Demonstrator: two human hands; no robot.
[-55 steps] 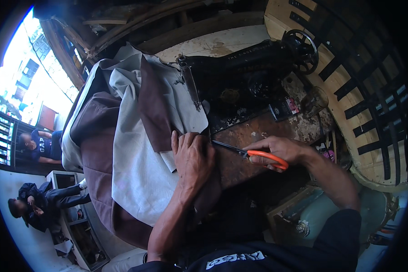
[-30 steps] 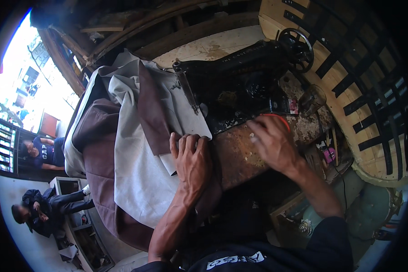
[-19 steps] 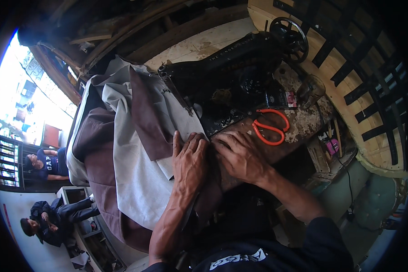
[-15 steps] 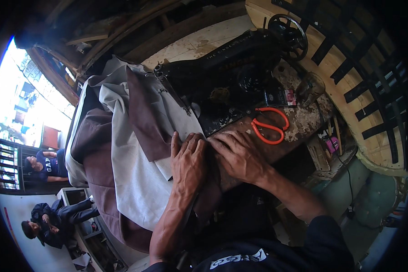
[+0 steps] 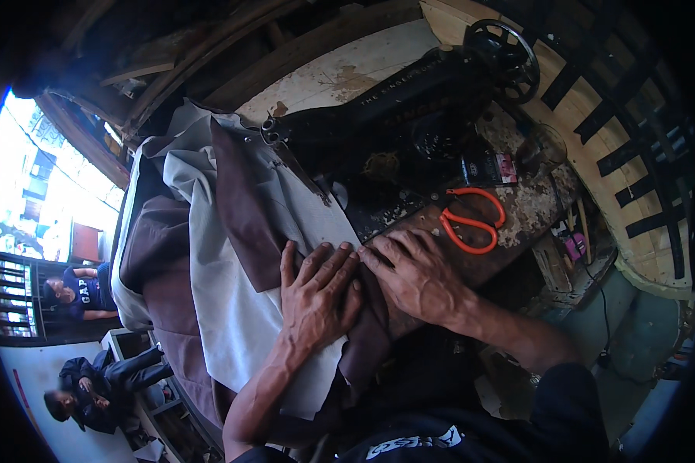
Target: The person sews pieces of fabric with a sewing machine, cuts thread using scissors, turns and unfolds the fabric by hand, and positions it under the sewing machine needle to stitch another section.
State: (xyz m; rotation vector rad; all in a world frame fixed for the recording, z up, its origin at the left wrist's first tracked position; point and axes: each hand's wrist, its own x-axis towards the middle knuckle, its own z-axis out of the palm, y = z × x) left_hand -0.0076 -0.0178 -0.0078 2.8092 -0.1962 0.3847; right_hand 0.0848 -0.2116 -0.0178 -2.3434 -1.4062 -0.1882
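The left grip (image 5: 316,293) lies palm down on the cloth (image 5: 224,316), fingers a little spread, tips near the edge beside the sewing machine (image 5: 394,123). The right grip (image 5: 418,282) rests just beside it, fingers bent down on the cloth's edge; whether it pinches that edge or only presses it, I cannot tell, since the palm hides the contact.

The cloth, grey on some faces and brown on others, hangs in loose folds from the left up to the machine's head and runs under the left grip. The machine stands past it on the table (image 5: 483,266). Just beyond the right grip lie the orange-handled scissors (image 5: 475,249), untouched, their blades hard to make out. Further right are a small box (image 5: 490,168) and a glass (image 5: 548,147).

What has just changed is that the scissors, held by the right grip a moment ago, are down; that seems to leave both hands for handling the cloth.

Against the frame just before, the left forearm sits further out, its thumb now shows, and a grey flap has appeared below that wrist.
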